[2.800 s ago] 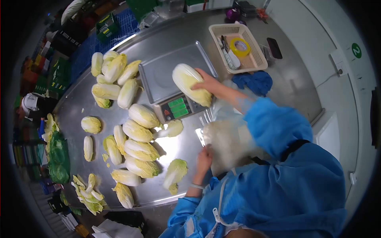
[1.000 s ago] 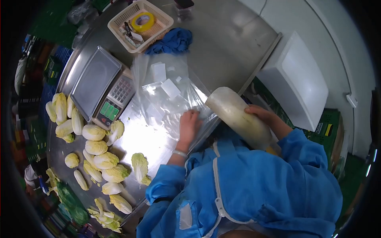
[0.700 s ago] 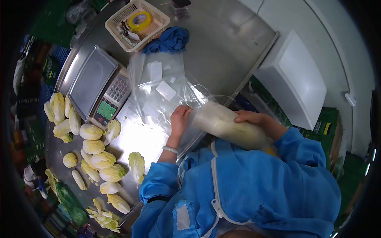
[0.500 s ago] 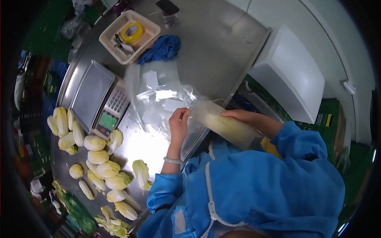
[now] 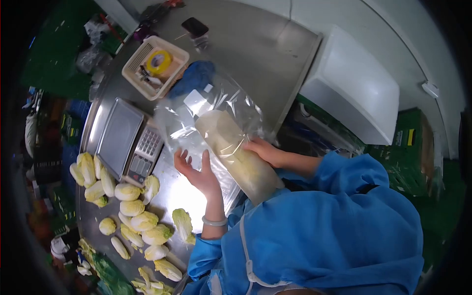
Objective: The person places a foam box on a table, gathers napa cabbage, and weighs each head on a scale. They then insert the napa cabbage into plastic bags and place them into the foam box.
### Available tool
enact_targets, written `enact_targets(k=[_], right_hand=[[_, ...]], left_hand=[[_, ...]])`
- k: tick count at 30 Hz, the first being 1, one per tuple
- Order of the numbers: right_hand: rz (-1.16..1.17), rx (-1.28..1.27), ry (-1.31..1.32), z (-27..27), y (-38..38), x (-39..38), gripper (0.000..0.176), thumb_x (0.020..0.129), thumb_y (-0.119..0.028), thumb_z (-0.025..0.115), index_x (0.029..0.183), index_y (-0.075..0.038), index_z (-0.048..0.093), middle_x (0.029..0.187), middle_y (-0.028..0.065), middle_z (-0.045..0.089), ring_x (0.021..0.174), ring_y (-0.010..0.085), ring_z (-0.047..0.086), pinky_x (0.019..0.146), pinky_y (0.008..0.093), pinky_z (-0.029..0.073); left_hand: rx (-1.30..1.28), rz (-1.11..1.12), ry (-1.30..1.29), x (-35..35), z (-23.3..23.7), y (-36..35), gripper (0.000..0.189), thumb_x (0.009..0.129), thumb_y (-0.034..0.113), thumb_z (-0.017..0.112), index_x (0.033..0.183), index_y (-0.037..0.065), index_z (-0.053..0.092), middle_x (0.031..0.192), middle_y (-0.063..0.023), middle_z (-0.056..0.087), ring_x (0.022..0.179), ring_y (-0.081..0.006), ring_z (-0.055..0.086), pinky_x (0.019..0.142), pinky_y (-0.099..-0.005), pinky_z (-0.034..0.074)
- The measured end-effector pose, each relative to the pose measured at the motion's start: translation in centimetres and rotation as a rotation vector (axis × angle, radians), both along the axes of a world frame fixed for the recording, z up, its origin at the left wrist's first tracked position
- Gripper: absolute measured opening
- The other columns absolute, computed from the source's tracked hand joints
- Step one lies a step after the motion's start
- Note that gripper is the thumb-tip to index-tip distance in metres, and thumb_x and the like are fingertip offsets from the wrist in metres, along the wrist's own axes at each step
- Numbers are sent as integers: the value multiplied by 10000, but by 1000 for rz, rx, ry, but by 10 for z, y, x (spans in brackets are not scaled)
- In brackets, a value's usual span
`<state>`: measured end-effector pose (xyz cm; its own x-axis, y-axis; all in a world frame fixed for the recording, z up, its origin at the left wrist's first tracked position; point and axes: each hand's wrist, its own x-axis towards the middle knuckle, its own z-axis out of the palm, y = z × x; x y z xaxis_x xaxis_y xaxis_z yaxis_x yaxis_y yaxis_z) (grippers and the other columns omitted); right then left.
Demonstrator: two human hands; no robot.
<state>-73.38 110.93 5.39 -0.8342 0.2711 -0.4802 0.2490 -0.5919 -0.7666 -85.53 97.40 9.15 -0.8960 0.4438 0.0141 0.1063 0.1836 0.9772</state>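
Note:
My right hand (image 5: 265, 151) grips the side of a clear plastic bag (image 5: 216, 130) with a pale yellow cabbage (image 5: 250, 172) inside, held slanting in front of my body. To the left of the bag, my left hand (image 5: 197, 174) is raised with its fingers spread and nothing in them. More clear plastic bags (image 5: 179, 123) lie behind the held one on the metal table (image 5: 265, 54). A single cabbage (image 5: 183, 225) lies near my left forearm.
A scale (image 5: 130, 140) stands at the left, above several cabbages (image 5: 145, 221). Farther back are a basket (image 5: 130, 73) with yellow tape (image 5: 159, 62), a blue cloth (image 5: 194, 78) and a phone (image 5: 195, 27). At the right are a white box (image 5: 356, 83) and a green crate (image 5: 400, 157).
The bagged cabbage has turned more upright and shifted left, with my right hand still on it. My left hand has moved left and opened from a pinch. The whole view has shifted slightly.

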Motion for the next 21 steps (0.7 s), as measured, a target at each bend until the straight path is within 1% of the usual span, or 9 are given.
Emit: enact_targets(k=[2, 3, 4, 8, 11, 14, 16, 17, 21], right_hand=[[11, 15, 58, -1, -13, -7, 543, 955, -306, 535, 1385, -4, 399, 1308, 144, 517, 1189, 205, 503, 986, 328, 411], [21, 29, 89, 0, -17, -12, 550, 957, -308, 531, 1392, -1, 388, 1317, 152, 510, 1196, 210, 501, 987, 328, 409], [59, 209, -50, -2, -17, -21, 644, 933, -370, 559, 1400, 22, 355, 1313, 187, 504, 1196, 239, 504, 987, 338, 409], [59, 164, -127, 37, -16, -43, 814, 847, -475, 623, 1386, 70, 349, 1301, 236, 496, 1191, 270, 511, 974, 346, 422], [220, 108, -165, -2, -31, -38, 782, 861, -463, 610, 1397, 46, 354, 1301, 209, 509, 1176, 246, 525, 969, 335, 427], [394, 26, -169, 30, -50, -25, 716, 894, -436, 580, 1402, 21, 367, 1325, 171, 508, 1193, 235, 514, 993, 331, 412], [517, 168, -119, 74, -59, -19, 666, 933, -416, 540, 1413, 11, 367, 1342, 156, 493, 1225, 224, 477, 1017, 324, 388], [575, 238, -90, 85, -64, -16, 641, 952, -406, 520, 1419, 6, 366, 1351, 149, 485, 1242, 219, 459, 1029, 321, 376], [477, 1292, 355, 115, -86, -13, 558, 893, -350, 597, 1319, -9, 484, 1272, 198, 519, 1223, 330, 464, 1039, 406, 380]], left_hand=[[207, 57, -694, -4, -22, -15, 475, 935, 197, 593, 1335, 3, 425, 1291, -126, 524, 1169, -254, 501, 1019, -384, 390], [246, -242, -1026, 0, -32, -31, 513, 986, 351, 500, 1371, 25, 408, 1334, -131, 503, 1204, -269, 489, 1038, -390, 385], [284, -194, -1199, 20, -7, -28, 554, 992, 409, 461, 1386, 26, 385, 1346, -132, 492, 1217, -269, 485, 1043, -396, 384], [111, -165, -1308, 66, 29, -69, 521, 992, 382, 473, 1342, 0, 413, 1250, -132, 544, 1097, -261, 572, 985, -388, 445], [155, -125, -1430, 66, 24, -101, 435, 1002, 331, 463, 1243, -31, 475, 1113, -123, 611, 970, -234, 625, 893, -361, 490], [118, -85, -1303, 53, 14, -132, 382, 1015, 303, 411, 1184, -24, 514, 1015, -148, 640, 891, -226, 622, 817, -350, 501], [63, -30, -1170, 47, 24, -136, 328, 1008, 254, 402, 958, -17, 580, 828, -124, 663, 737, -197, 615, 655, -297, 467], [93, -11, -1141, 44, 26, -141, 316, 1003, 247, 409, 943, -10, 583, 821, -126, 664, 738, -195, 614, 663, -295, 467], [192, 49, -1087, 34, 21, -164, 287, 976, 243, 440, 895, 15, 595, 846, -127, 681, 754, -191, 616, 715, -296, 471]])
